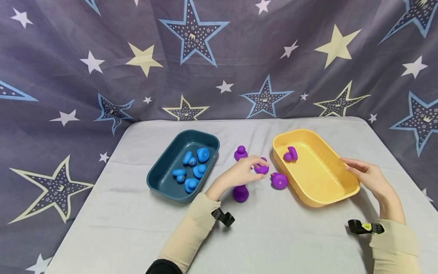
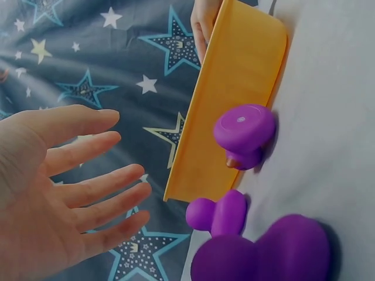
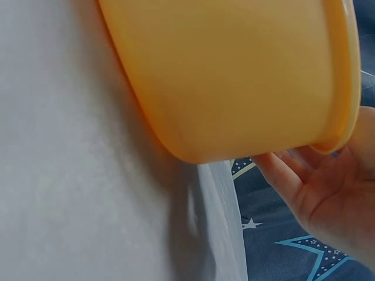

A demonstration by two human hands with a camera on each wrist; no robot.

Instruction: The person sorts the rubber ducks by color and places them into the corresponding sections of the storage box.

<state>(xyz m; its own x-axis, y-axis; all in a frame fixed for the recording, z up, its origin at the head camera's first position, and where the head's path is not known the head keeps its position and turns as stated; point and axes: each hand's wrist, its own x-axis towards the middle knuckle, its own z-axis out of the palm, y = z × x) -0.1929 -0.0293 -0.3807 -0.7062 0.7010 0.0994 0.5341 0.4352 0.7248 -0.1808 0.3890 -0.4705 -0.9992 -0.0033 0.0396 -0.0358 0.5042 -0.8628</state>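
Observation:
My left hand hovers over the purple rubber ducks, its fingers spread and slightly bent. In the left wrist view nothing lies between its thumb and fingers. Just beyond the fingertips sits one purple duck, partly covered by them in the head view. Another purple duck sits beside the yellow basin. Two more, a far duck and a near duck, stand left of these. My right hand grips the yellow basin's right rim. One purple duck lies inside that basin.
A dark teal basin on the left holds several blue rubber ducks. Both basins stand on a white cloth-covered table. A grey star-patterned curtain hangs behind the table and along its sides.

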